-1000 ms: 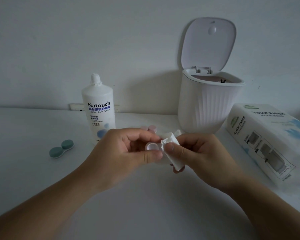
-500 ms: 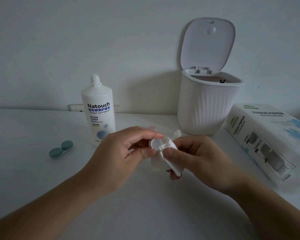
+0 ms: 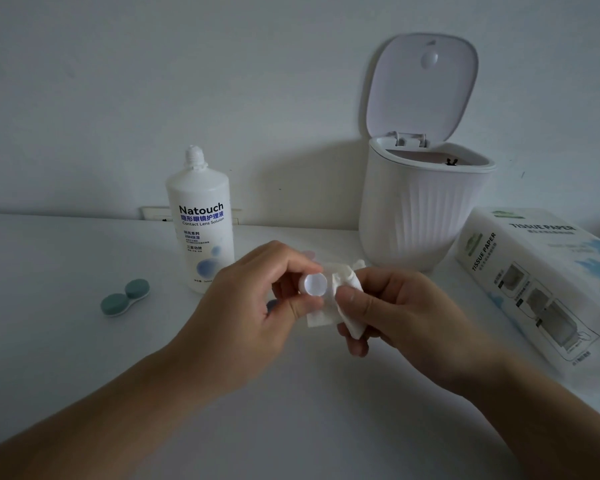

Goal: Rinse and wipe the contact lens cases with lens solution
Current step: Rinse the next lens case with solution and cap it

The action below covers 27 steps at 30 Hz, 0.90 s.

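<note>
Tissue (image 3: 343, 299) drawn off cap (image 3: 313, 285), left hand (image 3: 257, 313) pinching cap — right hand (image 3: 406, 320) pinching tissue

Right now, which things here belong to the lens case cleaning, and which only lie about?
For the job:
- white cap, held in left hand
- tissue, pinched in right hand
- solution bottle, cap off
- green case, closed, on the table

Lying about:
- bin, lid open
- tissue pack
- pink thing behind the hands, mostly hidden
</note>
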Tool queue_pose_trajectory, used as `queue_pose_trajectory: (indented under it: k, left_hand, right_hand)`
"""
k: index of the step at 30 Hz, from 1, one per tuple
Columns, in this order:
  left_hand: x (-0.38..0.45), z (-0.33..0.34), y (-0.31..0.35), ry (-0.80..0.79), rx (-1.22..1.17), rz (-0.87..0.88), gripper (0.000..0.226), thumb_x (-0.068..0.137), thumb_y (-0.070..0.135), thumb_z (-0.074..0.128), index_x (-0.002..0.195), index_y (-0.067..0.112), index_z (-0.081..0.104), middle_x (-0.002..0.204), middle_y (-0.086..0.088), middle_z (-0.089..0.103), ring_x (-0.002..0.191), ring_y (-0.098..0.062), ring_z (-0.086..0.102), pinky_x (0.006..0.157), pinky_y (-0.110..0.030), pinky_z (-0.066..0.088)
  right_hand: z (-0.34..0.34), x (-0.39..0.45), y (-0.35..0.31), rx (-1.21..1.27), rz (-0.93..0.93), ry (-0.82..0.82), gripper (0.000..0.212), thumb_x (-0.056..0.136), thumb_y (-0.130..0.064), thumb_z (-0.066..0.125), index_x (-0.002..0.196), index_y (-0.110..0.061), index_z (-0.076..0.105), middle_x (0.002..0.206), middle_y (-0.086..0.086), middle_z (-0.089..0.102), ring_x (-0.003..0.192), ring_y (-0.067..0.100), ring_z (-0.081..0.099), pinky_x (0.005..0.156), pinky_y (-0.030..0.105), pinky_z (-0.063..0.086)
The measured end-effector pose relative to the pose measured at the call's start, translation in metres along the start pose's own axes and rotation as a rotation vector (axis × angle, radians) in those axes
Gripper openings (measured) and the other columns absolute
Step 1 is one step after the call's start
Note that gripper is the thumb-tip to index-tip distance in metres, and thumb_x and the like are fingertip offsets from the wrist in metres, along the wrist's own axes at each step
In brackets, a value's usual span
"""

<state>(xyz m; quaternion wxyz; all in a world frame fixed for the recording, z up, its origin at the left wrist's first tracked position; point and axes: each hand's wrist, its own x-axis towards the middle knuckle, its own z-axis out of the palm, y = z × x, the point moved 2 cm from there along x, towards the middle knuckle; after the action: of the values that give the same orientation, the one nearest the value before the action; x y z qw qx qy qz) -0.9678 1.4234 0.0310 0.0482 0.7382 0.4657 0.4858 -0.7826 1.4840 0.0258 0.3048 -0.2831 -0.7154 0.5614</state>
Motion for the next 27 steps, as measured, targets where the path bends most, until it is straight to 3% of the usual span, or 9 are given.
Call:
queue_pose_trajectory:
  k: [3,5,9,14,16,20,22,24,27]
  left_hand:
    - [0.002,-0.002,-0.001,-0.040,0.029,0.033,0.014,0.089,0.006,0.074,0.101,0.010,0.068,0.099,0.004,0.069,0.089,-0.011,0.066,0.076,-0.020,0.051]
    - [0.002,-0.002,-0.003,-0.069,0.003,0.022,0.013,0.090,0.008,0.073,0.102,0.011,0.067,0.104,0.000,0.072,0.095,-0.014,0.068,0.079,-0.026,0.053]
    - [-0.002,0.000,-0.002,-0.024,-0.112,-0.047,0.019,0.079,0.021,0.078,0.092,0.010,0.069,0.085,0.022,0.067,0.093,0.015,0.061,0.077,-0.006,0.046]
    - [-0.007,0.006,0.004,0.027,-0.132,-0.053,0.028,0.075,0.034,0.079,0.085,0.010,0.069,0.075,0.016,0.066,0.088,0.017,0.061,0.076,-0.002,0.044]
    - [-0.005,0.005,0.002,0.015,-0.124,-0.070,0.023,0.077,0.029,0.079,0.088,0.011,0.070,0.080,0.014,0.069,0.091,0.016,0.061,0.075,-0.004,0.046]
    - [-0.003,0.001,-0.005,-0.031,-0.072,-0.065,0.022,0.082,0.017,0.078,0.104,0.016,0.073,0.114,0.008,0.074,0.101,0.003,0.068,0.082,-0.014,0.053]
    - [-0.002,0.000,-0.006,-0.050,-0.062,-0.063,0.024,0.082,0.015,0.078,0.105,0.018,0.072,0.118,0.006,0.073,0.099,-0.002,0.070,0.084,-0.015,0.053]
    - [-0.001,-0.002,-0.004,-0.046,-0.071,-0.075,0.021,0.082,0.017,0.078,0.102,0.016,0.073,0.111,0.009,0.074,0.095,-0.005,0.071,0.082,-0.016,0.054]
    - [-0.003,-0.001,0.003,0.036,-0.069,-0.067,0.020,0.076,0.023,0.081,0.089,0.010,0.073,0.085,0.019,0.069,0.086,0.010,0.066,0.073,-0.006,0.047]
  right_hand:
    - [0.001,-0.001,-0.001,-0.030,0.038,-0.041,0.030,0.095,-0.027,0.060,0.090,0.001,0.069,0.069,0.006,0.066,0.058,0.018,0.061,0.060,0.027,0.051]
    - [0.000,-0.002,-0.001,-0.075,0.048,-0.027,0.030,0.095,-0.029,0.061,0.089,-0.001,0.070,0.068,0.004,0.065,0.056,0.018,0.061,0.059,0.028,0.051]
    - [-0.003,-0.003,-0.003,-0.111,0.022,0.027,0.036,0.095,-0.036,0.063,0.087,-0.002,0.072,0.063,0.003,0.064,0.052,0.017,0.059,0.057,0.026,0.050]
    - [-0.004,-0.002,-0.001,-0.065,-0.014,0.085,0.034,0.099,-0.029,0.060,0.075,-0.007,0.069,0.060,0.004,0.060,0.049,0.015,0.056,0.053,0.020,0.045]
    - [-0.004,-0.002,-0.001,-0.072,-0.003,0.062,0.034,0.098,-0.030,0.061,0.074,-0.010,0.070,0.059,0.003,0.061,0.048,0.013,0.055,0.052,0.017,0.044]
    - [-0.001,-0.002,0.000,-0.083,0.087,-0.087,0.033,0.091,-0.039,0.066,0.079,-0.009,0.072,0.063,0.004,0.063,0.053,0.020,0.057,0.055,0.028,0.047]
    - [0.000,-0.002,0.000,-0.091,0.100,-0.116,0.031,0.091,-0.038,0.067,0.077,-0.011,0.072,0.062,0.003,0.063,0.052,0.021,0.057,0.054,0.029,0.047]
    - [0.000,-0.001,0.000,-0.079,0.088,-0.093,0.032,0.091,-0.037,0.066,0.079,-0.008,0.072,0.062,0.003,0.062,0.051,0.020,0.057,0.053,0.028,0.048]
    - [-0.003,-0.002,0.000,-0.060,0.026,0.002,0.037,0.093,-0.036,0.064,0.081,-0.001,0.071,0.060,0.003,0.062,0.048,0.016,0.056,0.052,0.022,0.046]
